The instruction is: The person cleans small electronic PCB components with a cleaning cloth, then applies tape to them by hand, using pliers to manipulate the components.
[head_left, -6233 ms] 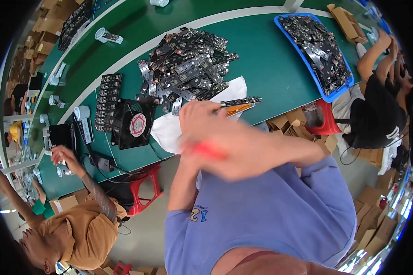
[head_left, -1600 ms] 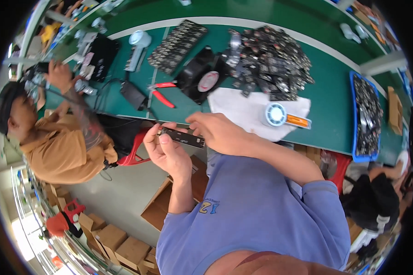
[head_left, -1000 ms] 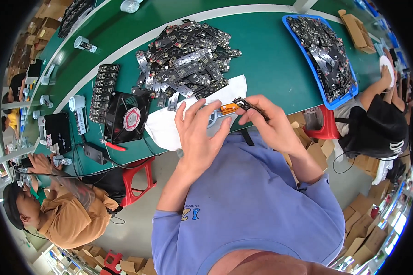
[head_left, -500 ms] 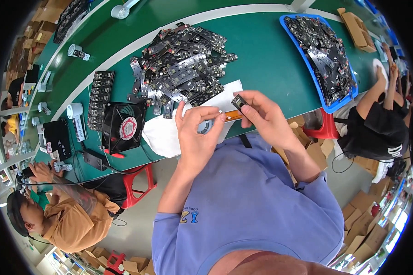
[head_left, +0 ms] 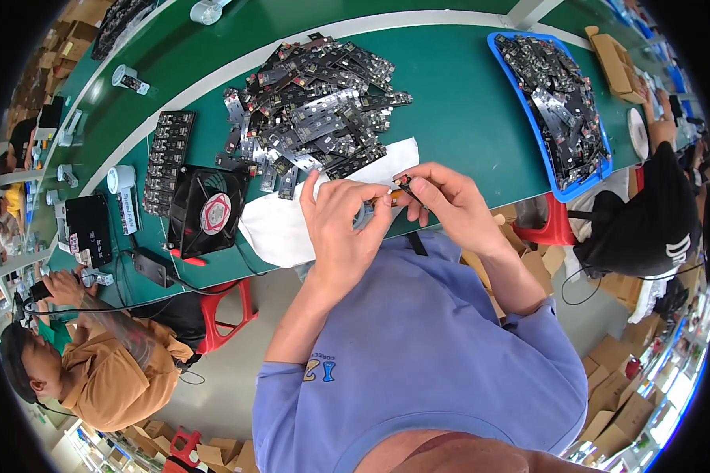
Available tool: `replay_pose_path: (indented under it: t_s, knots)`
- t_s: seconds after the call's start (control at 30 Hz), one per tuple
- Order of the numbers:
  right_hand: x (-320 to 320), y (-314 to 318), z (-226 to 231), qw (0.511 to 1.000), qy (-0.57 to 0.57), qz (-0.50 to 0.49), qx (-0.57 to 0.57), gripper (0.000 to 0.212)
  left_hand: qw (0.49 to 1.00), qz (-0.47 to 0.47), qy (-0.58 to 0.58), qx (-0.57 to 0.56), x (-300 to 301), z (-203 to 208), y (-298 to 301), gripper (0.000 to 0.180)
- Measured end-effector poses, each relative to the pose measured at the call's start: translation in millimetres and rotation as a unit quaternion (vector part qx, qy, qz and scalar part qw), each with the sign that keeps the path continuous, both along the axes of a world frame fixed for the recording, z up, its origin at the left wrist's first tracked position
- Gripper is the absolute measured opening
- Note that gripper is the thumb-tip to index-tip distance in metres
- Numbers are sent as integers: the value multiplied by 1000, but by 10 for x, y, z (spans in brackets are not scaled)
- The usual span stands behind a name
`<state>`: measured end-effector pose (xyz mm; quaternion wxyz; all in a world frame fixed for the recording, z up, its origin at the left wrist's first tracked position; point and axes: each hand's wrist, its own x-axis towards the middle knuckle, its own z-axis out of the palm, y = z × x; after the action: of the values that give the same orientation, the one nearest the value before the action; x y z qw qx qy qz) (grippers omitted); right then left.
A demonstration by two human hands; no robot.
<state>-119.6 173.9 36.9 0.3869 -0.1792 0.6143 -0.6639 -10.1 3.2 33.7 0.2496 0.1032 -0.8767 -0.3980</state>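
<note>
Close to the table's front edge, my right hand (head_left: pixel 459 206) is closed on a small black circuit board (head_left: pixel 404 182), thumb on top. The board is tipped so that its edge and a reddish part show. My left hand (head_left: pixel 341 229) faces it, thumb and index finger pinched at the board's near end; what they hold is too small to make out. A bit of an orange strip shows between the two hands. Under my left hand lies a white cloth (head_left: pixel 278 235). Beyond my hands rises a big heap of black circuit boards (head_left: pixel 312 110).
A black fan (head_left: pixel 213 211) stands left of the cloth, beside a panel of joined boards (head_left: pixel 168 162). At right, a blue tray (head_left: pixel 530 118) is full of boards. A power adapter (head_left: pixel 155 266) with cables lies at the left. Co-workers sit on both sides.
My right hand has tilted the circuit board and brought it closer to my left fingertips. Less of the orange strip shows. My left hand keeps its pinch.
</note>
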Motion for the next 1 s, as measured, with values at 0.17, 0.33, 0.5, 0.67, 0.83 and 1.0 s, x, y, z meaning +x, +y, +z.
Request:
replay_pose_path:
  t_s: [0.17,0.33,0.5,0.67,0.83,1.0]
  knots:
    - [-5,-20,61,1000,-10,2,9,28,1000,2,0,0,-10,-8,-1,8]
    - [4,-30,83,999,-21,7,24,29,1000,1,23,-8,-25,-45,-18,10]
    - [12,-30,78,999,-29,12,34,28,999,-4,38,-15,-27,-86,-20,11]
    - [2,-27,102,999,-26,24,38,27,995,1,71,-73,-31,-144,-14,15]
    - [69,-46,154,997,31,10,69,26,987,11,92,-131,-59,-178,8,17]
    - [107,-60,194,984,147,1,102,26,978,16,104,-182,-73,-197,9,19]
